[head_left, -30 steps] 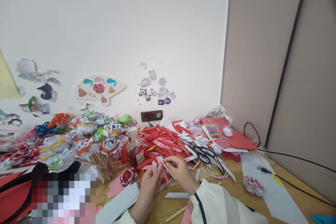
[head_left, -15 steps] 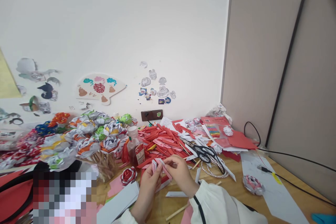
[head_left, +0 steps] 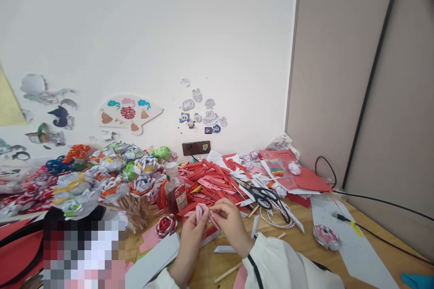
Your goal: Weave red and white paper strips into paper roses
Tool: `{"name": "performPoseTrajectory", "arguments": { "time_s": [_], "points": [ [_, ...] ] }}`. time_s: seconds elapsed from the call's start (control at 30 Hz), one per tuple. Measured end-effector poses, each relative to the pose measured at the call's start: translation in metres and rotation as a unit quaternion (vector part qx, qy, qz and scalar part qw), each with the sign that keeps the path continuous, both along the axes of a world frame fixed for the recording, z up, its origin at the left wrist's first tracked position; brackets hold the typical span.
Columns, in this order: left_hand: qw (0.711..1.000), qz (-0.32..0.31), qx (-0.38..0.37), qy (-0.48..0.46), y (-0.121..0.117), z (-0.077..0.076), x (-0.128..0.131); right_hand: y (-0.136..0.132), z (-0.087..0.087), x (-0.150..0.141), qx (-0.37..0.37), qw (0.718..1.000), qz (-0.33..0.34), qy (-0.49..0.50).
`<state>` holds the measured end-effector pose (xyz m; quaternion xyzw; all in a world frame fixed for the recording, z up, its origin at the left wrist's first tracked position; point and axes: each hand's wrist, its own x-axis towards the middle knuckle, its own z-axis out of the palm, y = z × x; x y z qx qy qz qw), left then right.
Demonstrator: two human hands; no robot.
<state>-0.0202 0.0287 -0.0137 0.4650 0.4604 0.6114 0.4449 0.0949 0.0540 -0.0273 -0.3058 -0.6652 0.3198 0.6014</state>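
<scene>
Between my hands is a small stack of folded paper (head_left: 201, 210), pink and white in stripes. My left hand (head_left: 194, 234) is closed around its lower left side, thumb in front. The fingertips of my right hand (head_left: 229, 220) pinch its right edge, where a pink strip slants down. Beyond them spreads a pile of red folded paper strips (head_left: 213, 178). A red and white paper flower (head_left: 166, 226) lies left of my left hand. Black-handled scissors (head_left: 262, 195) rest past my right hand.
Several paper flowers on sticks (head_left: 125, 176) crowd the left, beside a clear bottle (head_left: 174, 192). A pearl string (head_left: 274, 219) lies near the scissors. To the right are a pink and white flower (head_left: 326, 237) and a black cable (head_left: 379, 239). White paper (head_left: 156, 259) lies front left.
My right fingers have drawn slightly in and down against the folded paper, and its upper right strip is now folded closer. My left hand has barely moved.
</scene>
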Motion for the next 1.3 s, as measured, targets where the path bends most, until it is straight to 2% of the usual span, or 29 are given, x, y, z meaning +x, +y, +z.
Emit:
{"name": "performPoseTrajectory", "arguments": {
  "time_s": [0.3,0.7,0.93,1.1,1.2,1.27,1.3],
  "points": [
    [1.0,0.014,0.009,0.017,0.001,-0.001,0.0,-0.004,0.004,0.002,0.027,0.998,-0.04,-0.033],
    [1.0,0.002,0.003,0.012,-0.002,0.002,0.001,0.002,0.006,0.005,0.052,0.997,0.008,-0.054],
    [1.0,0.005,-0.002,0.007,0.0,0.0,0.001,0.0,0.008,0.005,0.02,0.998,0.037,-0.039],
    [1.0,0.013,-0.004,0.016,0.001,0.0,-0.001,-0.002,0.01,0.004,0.028,0.997,0.031,-0.07],
    [1.0,0.019,-0.007,0.018,0.001,0.0,-0.002,0.004,0.014,0.015,0.067,0.985,-0.017,-0.159],
    [1.0,0.024,-0.008,0.017,0.001,0.0,-0.003,0.013,0.017,0.029,0.086,0.955,-0.129,-0.252],
    [0.999,0.026,-0.008,0.017,0.001,0.0,-0.003,0.019,0.017,0.036,0.082,0.947,-0.151,-0.271]
  ]
}}
